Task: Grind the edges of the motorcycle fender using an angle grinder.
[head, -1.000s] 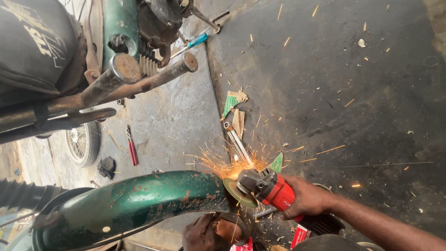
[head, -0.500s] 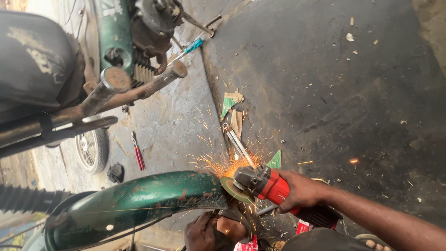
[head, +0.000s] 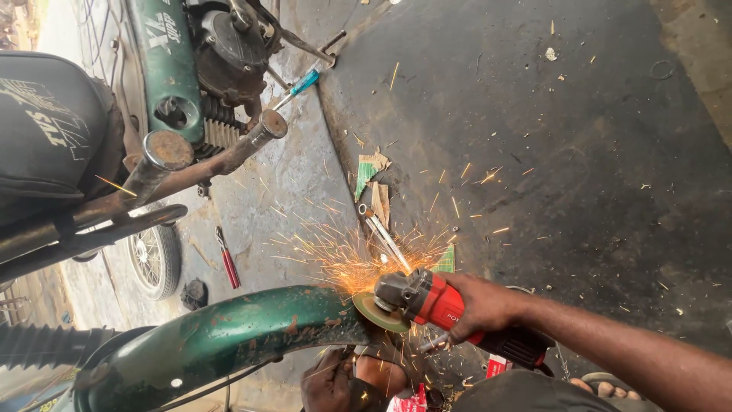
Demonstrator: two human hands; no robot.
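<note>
Right hand (head: 488, 305) is closed around the red angle grinder (head: 435, 299), disc sparking against the right end of the green mudguard (head: 229, 336), whose long curve runs away leftward, that end being gripped from just below by the left hand (head: 332, 381)

A motorcycle engine (head: 229, 46) sits at upper left beside a green frame panel (head: 164, 69). Two rusty tubes (head: 221, 160) project toward the camera. A spoked wheel (head: 155, 259) rests on the concrete floor (head: 305, 183). A red-handled screwdriver (head: 228, 259) lies near it. A blue-handled screwdriver (head: 301, 84) lies by the engine. A spanner (head: 385, 238) lies beside cardboard scraps (head: 372, 179).
</note>
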